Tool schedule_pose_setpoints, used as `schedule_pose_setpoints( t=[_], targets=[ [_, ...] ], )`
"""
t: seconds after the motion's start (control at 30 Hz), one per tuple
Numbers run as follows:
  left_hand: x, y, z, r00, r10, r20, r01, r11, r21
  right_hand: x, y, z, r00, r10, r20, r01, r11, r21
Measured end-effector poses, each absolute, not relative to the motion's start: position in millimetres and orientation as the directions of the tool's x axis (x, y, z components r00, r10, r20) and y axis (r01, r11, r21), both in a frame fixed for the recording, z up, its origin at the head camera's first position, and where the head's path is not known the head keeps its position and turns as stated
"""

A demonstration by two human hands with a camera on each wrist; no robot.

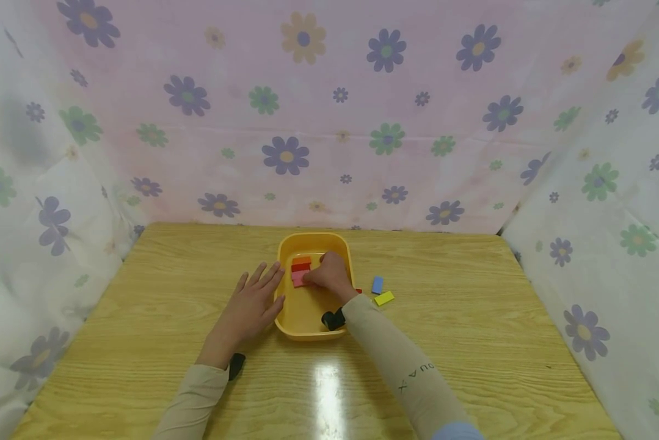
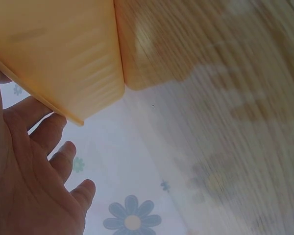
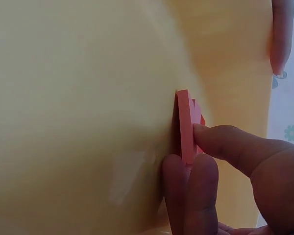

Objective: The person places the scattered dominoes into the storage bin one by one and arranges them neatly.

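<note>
A yellow plastic tray [image 1: 306, 335] sits toward the back of the wooden table. Inside it, my right hand [image 1: 331, 275] pinches a pink block [image 3: 186, 127] between thumb and fingers, close over the tray floor. Beside that block lie another pink piece, a red block [image 1: 301, 267] and an orange block [image 1: 302, 260] in a row. My left hand [image 1: 254, 305] touches the tray's left rim, fingers outstretched. In the left wrist view, its fingertips meet the rim [image 2: 63, 113] from outside.
Right of the tray lie a blue block [image 1: 378, 285] and a yellow block [image 1: 384, 299], with a red piece [image 1: 358, 291] partly hidden by the right wrist. Flowered cloth [image 1: 329, 122] stands behind the wooden table [image 1: 461, 318] and along both sides.
</note>
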State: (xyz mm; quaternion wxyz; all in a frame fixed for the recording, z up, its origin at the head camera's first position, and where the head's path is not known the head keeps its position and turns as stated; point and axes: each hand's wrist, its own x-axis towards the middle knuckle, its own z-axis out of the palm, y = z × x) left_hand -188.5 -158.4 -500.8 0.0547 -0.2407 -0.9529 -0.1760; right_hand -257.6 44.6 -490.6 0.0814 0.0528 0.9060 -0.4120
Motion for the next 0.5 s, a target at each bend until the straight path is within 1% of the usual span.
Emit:
schedule_pose_setpoints(
  t=[0.2,0.5],
  targets=[
    [-189.3,-158.9,-501.5,-0.875,0.444,0.192,0.484,0.818,0.312,-256.3,42.0,-490.3,-0.976,0.045,-0.211,0.190,0.639,-0.746],
    [-190.2,-158.4,-500.7,-0.877,0.444,0.183,0.480,0.818,0.317,-254.7,40.2,-492.3,-0.982,0.037,-0.187,0.164,0.658,-0.735]
  ],
)
